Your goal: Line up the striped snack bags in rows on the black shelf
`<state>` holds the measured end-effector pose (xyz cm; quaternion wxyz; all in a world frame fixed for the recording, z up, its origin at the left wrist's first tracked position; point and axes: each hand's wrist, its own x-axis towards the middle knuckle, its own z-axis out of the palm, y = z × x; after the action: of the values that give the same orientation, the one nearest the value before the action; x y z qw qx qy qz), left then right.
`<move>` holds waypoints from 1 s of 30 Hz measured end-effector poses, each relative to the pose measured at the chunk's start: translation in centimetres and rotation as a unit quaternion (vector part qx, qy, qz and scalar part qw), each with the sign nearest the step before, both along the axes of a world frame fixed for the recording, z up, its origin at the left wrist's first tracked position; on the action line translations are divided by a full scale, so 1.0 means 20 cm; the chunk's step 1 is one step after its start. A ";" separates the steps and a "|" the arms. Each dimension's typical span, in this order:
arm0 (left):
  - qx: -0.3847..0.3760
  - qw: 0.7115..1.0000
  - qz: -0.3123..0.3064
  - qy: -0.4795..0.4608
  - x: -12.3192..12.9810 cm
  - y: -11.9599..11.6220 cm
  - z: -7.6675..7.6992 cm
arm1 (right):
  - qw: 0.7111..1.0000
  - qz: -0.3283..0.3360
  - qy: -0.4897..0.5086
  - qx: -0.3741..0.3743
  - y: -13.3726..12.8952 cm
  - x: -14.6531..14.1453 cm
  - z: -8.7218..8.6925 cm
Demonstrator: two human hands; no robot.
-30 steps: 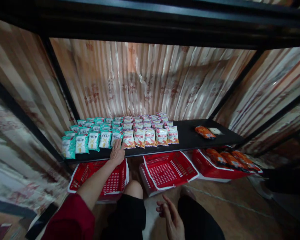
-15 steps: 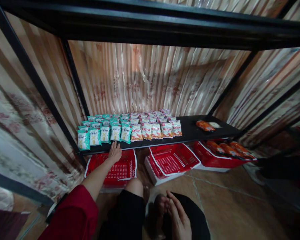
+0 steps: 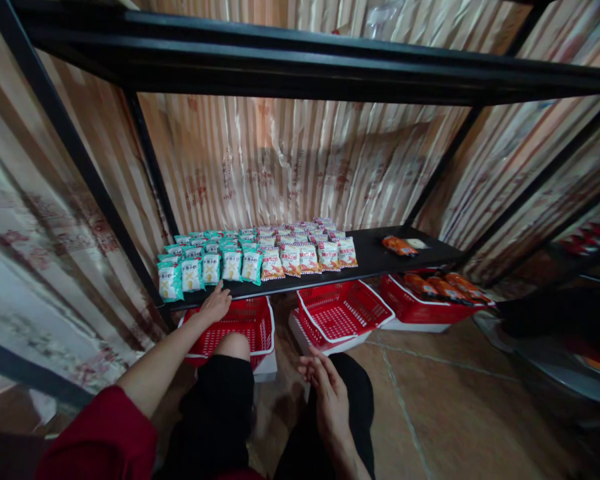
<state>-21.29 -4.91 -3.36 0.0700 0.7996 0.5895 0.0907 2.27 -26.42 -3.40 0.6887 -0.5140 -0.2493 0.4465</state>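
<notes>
My left hand (image 3: 217,305) is at the front edge of the low black shelf (image 3: 380,257), above a red basket. Its index finger is stretched toward the teal-and-white snack bags (image 3: 233,265), and nothing is in the hand. Those bags stand in rows on the left of the shelf. Right beside them are rows of white-and-orange snack bags (image 3: 310,258). Over my right knee is my right hand (image 3: 326,390), empty, its fingers loosely bent and apart.
Below the shelf are a left red basket (image 3: 271,327), a middle red basket (image 3: 350,310) and a right red basket (image 3: 460,310) with orange packages (image 3: 447,288). Another orange package (image 3: 399,246) lies on the shelf. Black posts (image 3: 147,157) and an upper shelf (image 3: 300,63) frame the space.
My left hand has drawn slightly left and down along the shelf edge. My right hand has risen a little toward the middle basket. The view has shifted; the bags stay in place.
</notes>
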 end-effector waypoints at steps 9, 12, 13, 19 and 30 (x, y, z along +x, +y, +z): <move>0.004 1.000 0.009 -0.006 -0.13 0.02 0.04 | 1.000 0.024 0.011 -0.014 0.12 -0.13 0.01; 0.011 1.000 0.020 -0.022 -0.18 -0.01 0.02 | 0.998 0.056 -0.001 -0.027 0.21 -0.19 0.05; 0.011 0.999 0.025 -0.028 -0.21 -0.02 0.01 | 0.997 0.072 -0.003 -0.028 0.25 -0.21 0.06; -0.007 0.996 0.053 -0.070 -0.36 -0.15 -0.05 | 0.985 0.173 -0.001 -0.007 0.40 -0.42 0.09; 0.030 0.982 0.092 -0.165 -0.23 -0.35 -0.32 | 0.972 0.226 0.000 -0.058 0.29 -0.35 -0.04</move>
<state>-25.85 -11.99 -9.80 0.1334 0.7176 0.6383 0.2447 -4.68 -20.61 -4.10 0.5385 -0.4836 -0.3330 0.6044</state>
